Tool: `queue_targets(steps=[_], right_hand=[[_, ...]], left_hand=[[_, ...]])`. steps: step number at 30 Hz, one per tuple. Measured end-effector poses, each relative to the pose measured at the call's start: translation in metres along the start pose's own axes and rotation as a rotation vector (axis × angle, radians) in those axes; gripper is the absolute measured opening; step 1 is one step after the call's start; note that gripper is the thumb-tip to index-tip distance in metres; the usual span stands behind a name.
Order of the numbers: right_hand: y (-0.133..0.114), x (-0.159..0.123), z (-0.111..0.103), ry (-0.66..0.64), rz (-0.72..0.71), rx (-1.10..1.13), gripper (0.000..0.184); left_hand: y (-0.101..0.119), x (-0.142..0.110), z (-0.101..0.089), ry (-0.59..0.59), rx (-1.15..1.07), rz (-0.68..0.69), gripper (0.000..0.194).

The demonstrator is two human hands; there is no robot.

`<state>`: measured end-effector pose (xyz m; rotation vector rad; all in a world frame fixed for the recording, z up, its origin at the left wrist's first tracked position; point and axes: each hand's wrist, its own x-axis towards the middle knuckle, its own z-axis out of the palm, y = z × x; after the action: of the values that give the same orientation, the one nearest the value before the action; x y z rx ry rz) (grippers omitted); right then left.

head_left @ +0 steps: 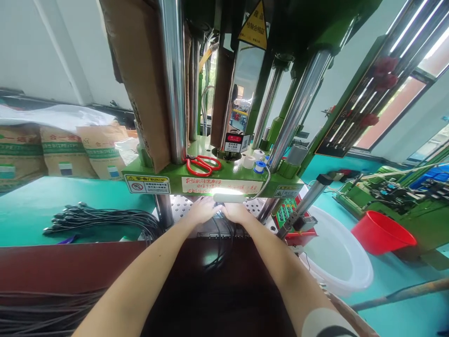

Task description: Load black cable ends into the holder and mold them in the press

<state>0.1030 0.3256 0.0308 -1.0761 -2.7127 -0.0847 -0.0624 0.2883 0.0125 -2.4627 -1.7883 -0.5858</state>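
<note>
Both my arms reach forward under the green press machine (157, 174). My left hand (202, 210) and my right hand (235, 211) lie close together on the mould area beneath a bright lamp bar (229, 196). Thin black cables (220, 234) run back from between the hands toward me. The fingers are tucked under the machine's platen and mostly hidden, so I cannot tell what they grip.
Red-handled scissors (203, 164) and small tape rolls (249, 161) lie on the green platen. A bundle of black cables (101, 220) lies on the left table. A white basin (338, 255) and a red bucket (380, 232) stand at the right. Sacks (59, 150) are stacked at the far left.
</note>
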Motion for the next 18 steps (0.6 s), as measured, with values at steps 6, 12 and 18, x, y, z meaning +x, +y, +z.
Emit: queue_targets(steps=[6, 12, 18], right_hand=[[0.005, -0.009, -0.009, 0.005, 0.022, -0.017, 0.036], [0.014, -0.026, -0.013, -0.007, -0.003, -0.018, 0.033], [0.015, -0.015, -0.006, -0.028, 0.034, 0.043, 0.039]], left_hand=[[-0.014, -0.006, -0.003, -0.03, -0.03, -0.01, 0.051], [-0.028, -0.021, -0.006, -0.046, -0.059, 0.008, 0.046], [-0.027, -0.016, 0.0, -0.052, -0.04, -0.046, 0.045]])
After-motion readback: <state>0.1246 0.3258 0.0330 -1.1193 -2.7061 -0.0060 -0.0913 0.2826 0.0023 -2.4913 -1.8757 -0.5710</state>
